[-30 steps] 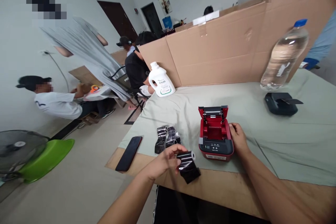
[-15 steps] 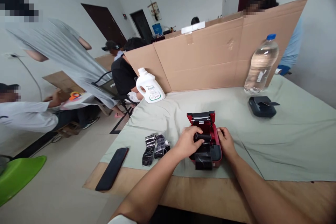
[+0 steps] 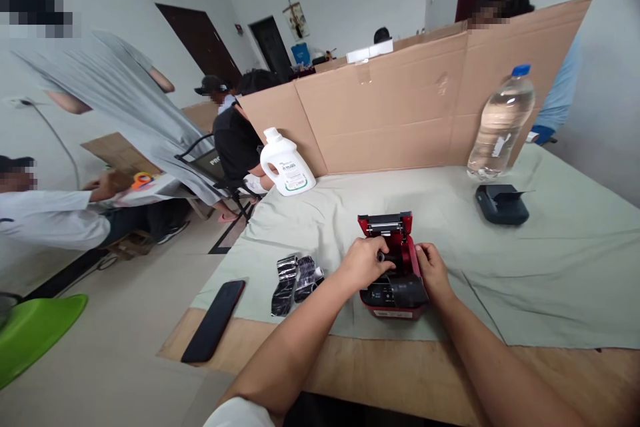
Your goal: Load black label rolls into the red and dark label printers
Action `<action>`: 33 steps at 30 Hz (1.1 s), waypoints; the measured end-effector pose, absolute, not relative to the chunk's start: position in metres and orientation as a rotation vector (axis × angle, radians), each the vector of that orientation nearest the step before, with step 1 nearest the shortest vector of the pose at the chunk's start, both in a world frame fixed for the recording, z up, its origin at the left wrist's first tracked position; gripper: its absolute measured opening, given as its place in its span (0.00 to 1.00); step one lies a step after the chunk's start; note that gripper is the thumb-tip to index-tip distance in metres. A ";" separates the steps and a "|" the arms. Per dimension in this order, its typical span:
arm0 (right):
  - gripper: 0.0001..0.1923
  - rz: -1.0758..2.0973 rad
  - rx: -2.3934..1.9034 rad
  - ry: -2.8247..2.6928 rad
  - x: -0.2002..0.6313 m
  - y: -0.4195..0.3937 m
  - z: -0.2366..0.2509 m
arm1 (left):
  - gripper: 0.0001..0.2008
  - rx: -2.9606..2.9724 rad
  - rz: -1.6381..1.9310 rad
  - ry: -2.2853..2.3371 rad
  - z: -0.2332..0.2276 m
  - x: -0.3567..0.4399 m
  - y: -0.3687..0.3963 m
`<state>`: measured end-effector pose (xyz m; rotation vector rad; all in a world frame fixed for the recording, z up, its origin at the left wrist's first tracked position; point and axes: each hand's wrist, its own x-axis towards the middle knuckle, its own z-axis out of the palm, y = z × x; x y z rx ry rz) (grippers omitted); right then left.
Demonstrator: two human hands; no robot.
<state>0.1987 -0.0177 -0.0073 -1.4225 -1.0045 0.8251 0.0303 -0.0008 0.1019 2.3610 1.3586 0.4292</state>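
While pinching glossy black film roll (image 3: 400, 288) with left hand (image 3: 364, 263), right hand (image 3: 433, 271) clamped at printer's (image 3: 385, 225) 3 o'clock; light, slippery, probably crease-prone—grip core ends.

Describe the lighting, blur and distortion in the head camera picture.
Head view: soft even daylight, faint shadows; wide-angle lens bends the cardboard divider and leans the water bottle; faces are pixelated; the hands at the red printer look sharp.

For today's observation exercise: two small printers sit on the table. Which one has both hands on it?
The red printer at the near edge, lid open; the black printer sits untouched by the water bottle.
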 end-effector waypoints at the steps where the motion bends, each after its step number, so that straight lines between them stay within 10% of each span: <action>1: 0.23 0.818 -1.426 -1.005 0.199 -0.018 -0.007 | 0.11 2.380 0.431 1.342 0.101 0.030 -0.001; 33: 0.21 0.829 -1.414 -0.992 0.199 -0.018 -0.003 | 0.09 2.587 0.317 1.115 0.101 0.030 -0.001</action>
